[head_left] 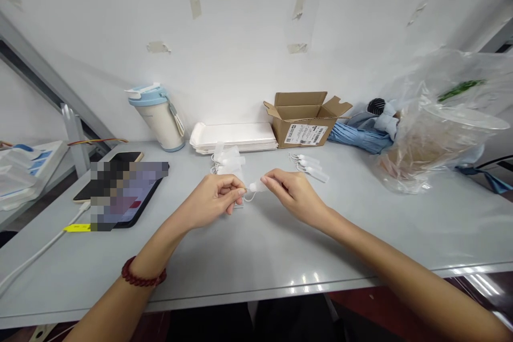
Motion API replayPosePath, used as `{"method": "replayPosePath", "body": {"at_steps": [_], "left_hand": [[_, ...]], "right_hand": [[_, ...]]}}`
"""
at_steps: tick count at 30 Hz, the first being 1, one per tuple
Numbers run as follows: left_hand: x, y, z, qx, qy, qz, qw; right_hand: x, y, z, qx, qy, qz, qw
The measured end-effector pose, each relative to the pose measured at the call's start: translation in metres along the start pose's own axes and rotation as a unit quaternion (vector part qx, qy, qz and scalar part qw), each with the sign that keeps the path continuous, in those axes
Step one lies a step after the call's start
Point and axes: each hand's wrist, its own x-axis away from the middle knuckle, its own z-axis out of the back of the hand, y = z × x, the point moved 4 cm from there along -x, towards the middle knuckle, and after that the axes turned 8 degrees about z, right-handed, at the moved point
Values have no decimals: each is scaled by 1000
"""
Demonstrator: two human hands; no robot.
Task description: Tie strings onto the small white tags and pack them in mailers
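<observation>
Between the two hands, a small white translucent tube (255, 187) lies with its narrow end toward the left fingers. The right hand (295, 193) grips its body between thumb and forefinger. The left hand (217, 196) is closed in a pinch right at that end; whatever tiny piece it holds is too small to make out. A thin white cord loop (249, 199) hangs just below the gap.

To do this well, the right grip should be firm but not squeezing, as the tube looks soft; the left pinch should line up with its axis, and the cord needs to stay out from under the fingertips.

Just beyond the left fingers sits a cluster of translucent pieces (232, 162); beyond the right ones, a few corded tubes (311, 163) lie fanned out. The grey desk (240, 256) is smooth and glossy, so small parts could slide. Left of the left fingers is a phone (146, 200). Farther past both hands stand a tumbler (158, 123), a stack of white packets (240, 134) and an open cardboard box (300, 131), backed by a tape-marked white wall (240, 69).
</observation>
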Motion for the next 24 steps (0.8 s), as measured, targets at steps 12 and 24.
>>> {"method": "replayPosePath", "body": {"at_steps": [12,24], "left_hand": [[2,-1,-5,25,-16,-3,1000],[-6,-7,9,96,-13,-14,995]], "right_hand": [[2,3,-4,-3,6,7,1000],[-1,-3,9,-12,58,34,998]]}}
